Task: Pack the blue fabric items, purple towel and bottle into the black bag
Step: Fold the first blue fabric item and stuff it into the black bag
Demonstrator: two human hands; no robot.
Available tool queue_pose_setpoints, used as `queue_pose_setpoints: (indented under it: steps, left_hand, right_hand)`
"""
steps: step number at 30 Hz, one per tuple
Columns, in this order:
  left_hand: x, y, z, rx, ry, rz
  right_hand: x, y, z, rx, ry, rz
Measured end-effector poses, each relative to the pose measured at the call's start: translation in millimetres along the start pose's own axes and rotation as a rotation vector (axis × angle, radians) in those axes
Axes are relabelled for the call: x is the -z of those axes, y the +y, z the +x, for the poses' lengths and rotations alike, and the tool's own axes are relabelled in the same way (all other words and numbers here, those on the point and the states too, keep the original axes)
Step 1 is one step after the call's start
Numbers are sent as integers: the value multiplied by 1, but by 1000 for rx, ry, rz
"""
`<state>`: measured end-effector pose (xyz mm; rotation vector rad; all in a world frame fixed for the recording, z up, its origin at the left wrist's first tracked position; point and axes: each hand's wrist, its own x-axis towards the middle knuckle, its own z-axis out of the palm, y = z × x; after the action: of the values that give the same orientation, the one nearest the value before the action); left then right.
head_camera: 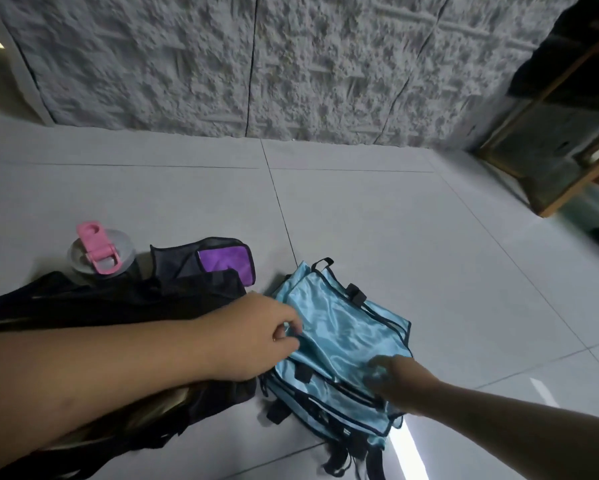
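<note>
Left hand (256, 336) reaches in over the black bag (118, 303), its fingers curled and pinching the near-left edge of the stack of blue fabric items (339, 341). Beyond that hand and to its left, the bottle (100, 254) stands upright on the floor (395, 237), grey-lidded with a pink flip cap, touching the far side of the black bag. Just beyond the left hand lies the purple towel (225, 259), tucked in a dark mesh pouch (177, 261) that rests against the bag's far edge. The bag itself sprawls flat on the floor beneath the left forearm. Between the two hands sits the shiny blue fabric, folded in layers with dark trim and black strap tabs, flat on the floor tiles. Right hand (398, 375) is blurred; it rests on the near-right part of the blue stack, and whether its fingers grip the cloth or only press on it I cannot tell. Far beyond the right hand, a wooden frame (561, 150) leans by the rough grey wall (291, 64).
</note>
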<state>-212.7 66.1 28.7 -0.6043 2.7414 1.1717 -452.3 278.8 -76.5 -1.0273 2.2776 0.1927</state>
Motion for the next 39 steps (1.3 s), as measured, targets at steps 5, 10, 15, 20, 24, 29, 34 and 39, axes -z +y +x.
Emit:
queue_pose_setpoints:
  steps: [5, 10, 15, 20, 24, 29, 34, 39]
  left_hand:
    - [-39, 16, 79, 203, -90, 1]
    - [-66, 2, 123, 364, -130, 1]
    - [-85, -18, 152, 554, -68, 64]
    - [-93, -18, 158, 651, -109, 105]
    - [-96, -18, 157, 662, -108, 143]
    - [-113, -31, 169, 701, -9, 102]
    - [-109, -18, 165, 494, -290, 423]
    - [-103, -24, 164, 542, -131, 256]
  right_hand:
    - [-13, 23, 12, -202, 96, 143]
    - [-41, 25, 21, -397, 163, 604]
    - [-45, 32, 24, -538, 190, 767]
    - [-38, 31, 29, -618, 195, 824]
    - [-34, 30, 31, -633, 157, 813]
    - [-33, 38, 33, -555, 165, 858]
    - [-36, 46, 36, -519, 175, 881]
    - [-34, 48, 37, -514, 227, 874]
